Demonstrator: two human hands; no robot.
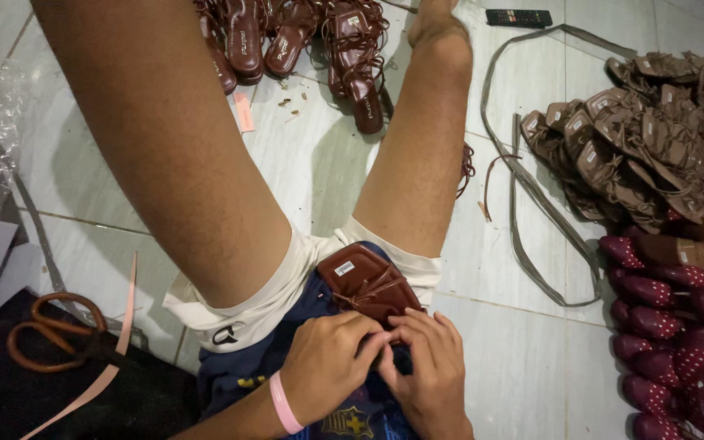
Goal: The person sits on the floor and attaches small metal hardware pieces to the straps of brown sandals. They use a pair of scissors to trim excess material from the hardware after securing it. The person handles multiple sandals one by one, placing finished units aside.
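Observation:
A dark brown strappy sandal [364, 283] lies on my lap, toe pointing away from me. My left hand [327, 363], with a pink band on its wrist, and my right hand [425, 367] meet at the sandal's near end. The fingertips of both pinch the thin brown laces there. My legs stretch out over the tiled floor.
Scissors with brown handles [50, 326] lie on a dark cloth at lower left with a pink strip. Brown sandals [295, 37] sit at the top, tan ones [637, 138] and red dotted ones [678, 326] at right. A grey strap [531, 204] and a remote [519, 17] lie on the floor.

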